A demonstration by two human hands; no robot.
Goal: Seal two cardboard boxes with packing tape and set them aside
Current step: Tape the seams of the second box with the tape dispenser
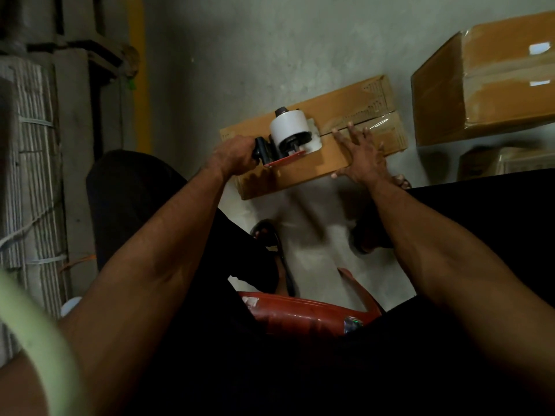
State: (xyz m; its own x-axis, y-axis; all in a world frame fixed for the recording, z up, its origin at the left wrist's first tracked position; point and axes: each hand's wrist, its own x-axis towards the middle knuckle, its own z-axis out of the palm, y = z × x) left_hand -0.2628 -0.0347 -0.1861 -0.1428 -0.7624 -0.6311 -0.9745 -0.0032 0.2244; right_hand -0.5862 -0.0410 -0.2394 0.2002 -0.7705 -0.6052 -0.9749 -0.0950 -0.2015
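Note:
A flat brown cardboard box (345,97) lies on the concrete floor in front of me. A tape dispenser (289,135) with a white roll and a red frame sits on the box's top seam. My left hand (235,154) grips the dispenser's black handle at the box's left part. My right hand (362,156) presses flat on the box's right part, fingers spread beside the seam, where clear tape shines. A second, larger cardboard box (486,79) with glossy tape on it stands at the upper right.
A red plastic stool (303,315) is under me, between my legs. My sandalled feet (265,234) rest on the floor below the box. Stacked bundles tied with white straps (33,163) rise at the left. Another small box (492,163) sits low at the right.

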